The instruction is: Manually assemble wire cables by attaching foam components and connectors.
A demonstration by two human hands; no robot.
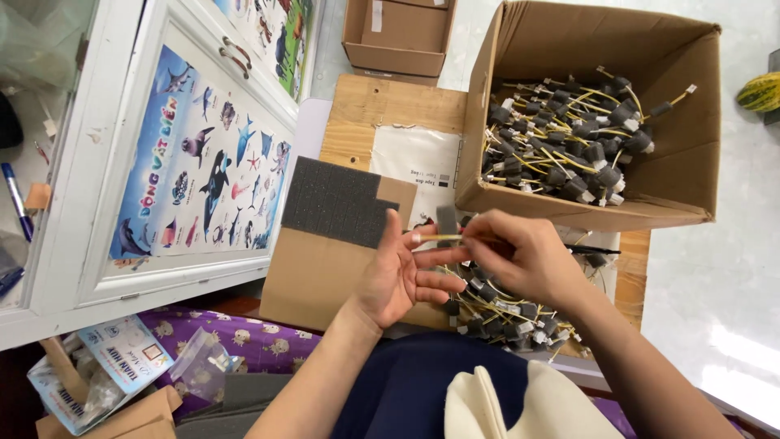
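Above the near pile of wired parts (496, 313), right hand (528, 260) pinches a yellow wire (443, 238) at its fingertips; left hand (402, 272) open, thumb touching the wire's left end, small grey foam piece (447, 219) just behind.

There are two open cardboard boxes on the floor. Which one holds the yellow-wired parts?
The big box at upper right, tilted toward the hands; it is heaped with black parts on yellow wires. The small box at top centre shows none.
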